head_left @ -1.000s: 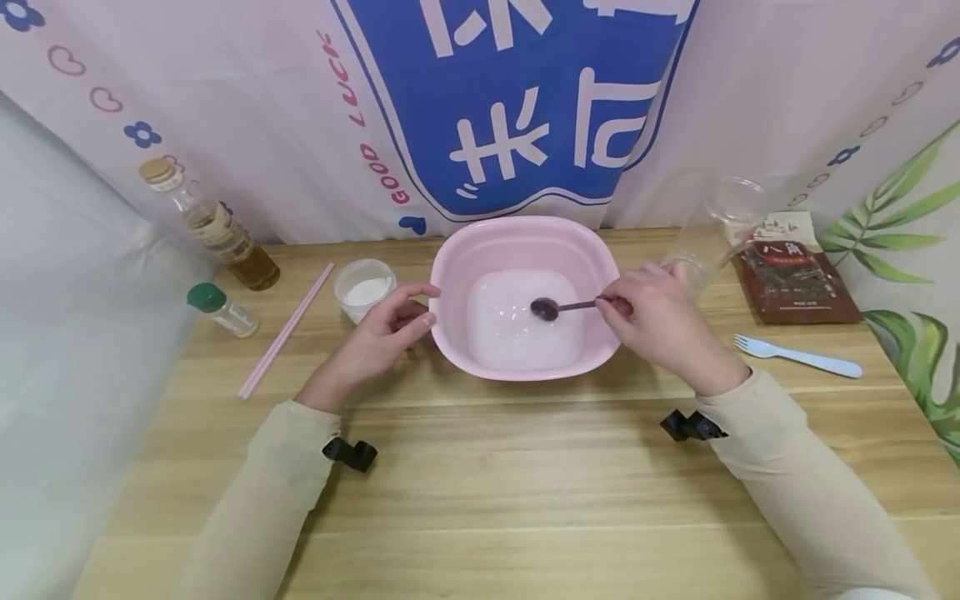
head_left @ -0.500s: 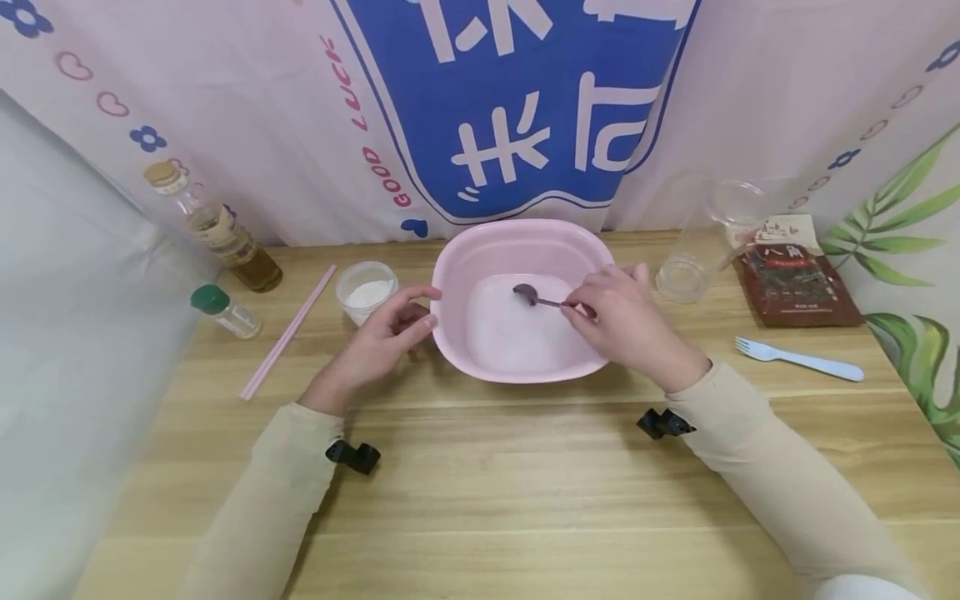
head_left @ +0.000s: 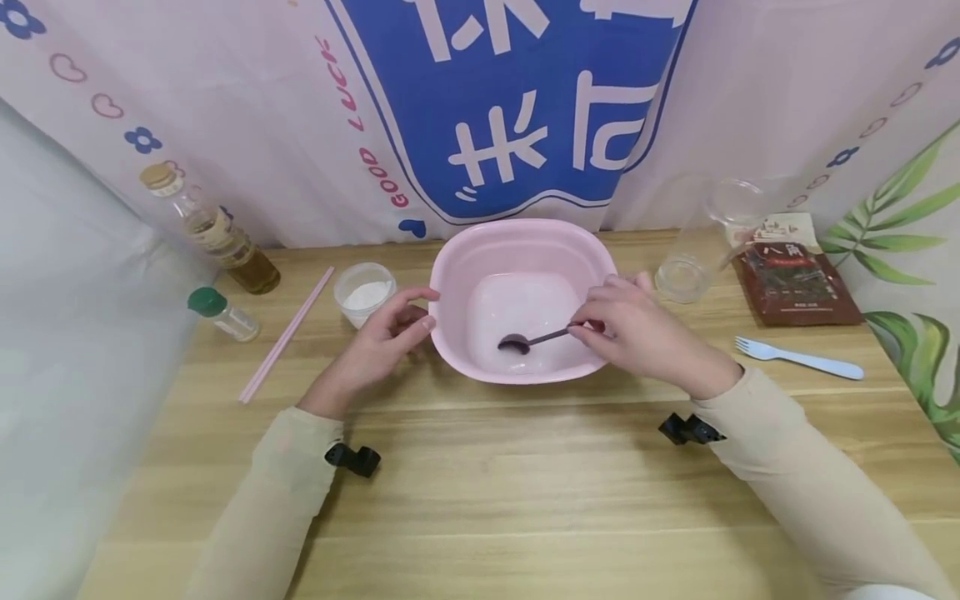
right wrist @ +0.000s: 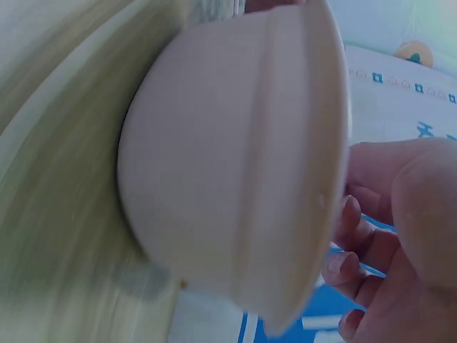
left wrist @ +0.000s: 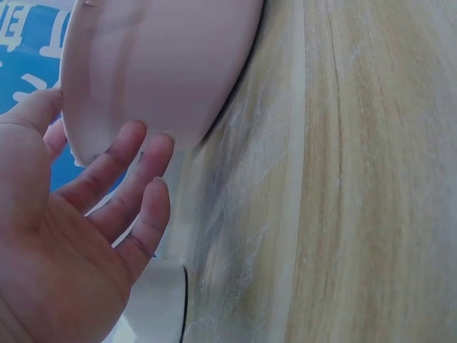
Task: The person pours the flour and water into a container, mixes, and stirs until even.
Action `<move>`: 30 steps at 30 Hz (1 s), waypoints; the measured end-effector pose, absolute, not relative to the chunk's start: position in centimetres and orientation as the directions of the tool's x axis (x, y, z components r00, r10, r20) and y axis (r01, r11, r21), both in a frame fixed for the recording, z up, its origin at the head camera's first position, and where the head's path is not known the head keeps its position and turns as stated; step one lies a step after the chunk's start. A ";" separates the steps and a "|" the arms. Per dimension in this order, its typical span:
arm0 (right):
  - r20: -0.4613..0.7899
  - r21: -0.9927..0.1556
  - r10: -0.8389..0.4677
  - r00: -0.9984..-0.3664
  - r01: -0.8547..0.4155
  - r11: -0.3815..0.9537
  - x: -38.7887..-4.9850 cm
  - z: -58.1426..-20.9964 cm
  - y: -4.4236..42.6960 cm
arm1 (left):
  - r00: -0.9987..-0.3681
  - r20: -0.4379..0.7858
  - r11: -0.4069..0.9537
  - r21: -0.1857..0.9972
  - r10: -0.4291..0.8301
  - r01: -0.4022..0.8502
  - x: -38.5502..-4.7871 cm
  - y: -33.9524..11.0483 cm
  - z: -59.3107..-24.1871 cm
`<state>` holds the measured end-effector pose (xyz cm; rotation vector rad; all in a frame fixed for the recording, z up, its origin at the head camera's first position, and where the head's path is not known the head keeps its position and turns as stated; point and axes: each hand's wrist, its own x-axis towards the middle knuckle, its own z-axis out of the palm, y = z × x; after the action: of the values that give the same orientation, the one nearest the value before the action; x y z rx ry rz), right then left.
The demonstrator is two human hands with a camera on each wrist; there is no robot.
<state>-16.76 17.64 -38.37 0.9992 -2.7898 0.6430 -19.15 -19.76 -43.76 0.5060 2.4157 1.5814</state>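
A pink basin (head_left: 450,350) stands mid-table, with whitish liquid (head_left: 487,308) in its bottom. My right hand (head_left: 637,329) is above its right rim and pinches the handle of a dark brown spoon (head_left: 513,343). The spoon's bowl sits low in the basin, left of centre and toward the near side. In the right wrist view, the basin wall hides the spoon from sight. My left hand (head_left: 386,333) touches the basin's left rim with thumb and index finger. Its other fingers (left wrist: 107,168) extend loosely beside the outer wall in the left wrist view.
Left of the basin are a tub of white powder (head_left: 365,292), pink chopsticks (head_left: 287,335), a green-capped shaker (head_left: 225,315) and a corked bottle (head_left: 217,233). On the right are a clear plastic cup (head_left: 686,271), a brown spice packet (head_left: 798,287) and a blue fork (head_left: 798,358).
My right hand swept the spoon leftward across the basin, then toward the near side. The hand then shifted slightly back right. My left hand stayed at the rim.
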 end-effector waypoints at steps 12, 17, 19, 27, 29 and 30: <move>0.331 -0.259 -0.439 -0.835 -0.527 0.809 -17.6 -38.2 20.4 | -0.919 0.006 0.368 0.915 0.393 0.164 -19.0 -20.2 -43.9; 0.364 -0.225 -0.374 -0.853 -0.470 0.853 -18.7 -38.8 19.5 | -0.920 -0.006 0.358 0.922 0.393 0.147 -19.0 -20.0 -43.9; 0.365 -0.235 -0.358 -0.860 -0.457 0.858 -19.1 -39.1 18.9 | -0.917 -0.008 0.351 0.925 0.398 0.145 -19.0 -19.9 -43.8; 0.262 -0.313 -0.449 -0.855 -0.515 0.798 -19.8 -38.6 16.0 | -0.916 -0.010 0.351 0.925 0.401 0.144 -19.1 -19.6 -43.5; 0.234 -0.321 -0.497 -0.836 -0.549 0.772 -19.7 -38.4 15.4 | -0.917 -0.004 0.348 0.926 0.400 0.148 -19.1 -19.6 -43.4; 0.225 -0.323 -0.518 -0.825 -0.565 0.759 -19.7 -38.3 15.2 | -0.916 0.000 0.346 0.926 0.400 0.151 -19.1 -19.6 -43.4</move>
<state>-19.71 15.25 -38.30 0.8749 -2.8314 0.5797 -19.10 -19.60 -43.39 0.4970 2.3822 1.6009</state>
